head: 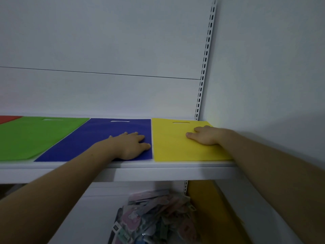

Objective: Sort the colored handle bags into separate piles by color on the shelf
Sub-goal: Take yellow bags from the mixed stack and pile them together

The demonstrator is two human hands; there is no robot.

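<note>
Flat handle bags lie side by side on the white shelf (158,166). From the left there is a sliver of a red bag (8,118), then a green bag (35,136), a blue bag (88,138) and a yellow bag (172,147) at the right end. My left hand (131,145) rests flat on the blue bag near its right edge, fingers straight. My right hand (204,135) lies flat on the yellow bag below its handle slot, fingers pointing left.
A white back panel rises behind the shelf, with a slotted upright (202,81) in the right corner and a white side wall beside it. Below the shelf sits a clear bag of small colourful packets (154,217) and a yellow panel (207,208).
</note>
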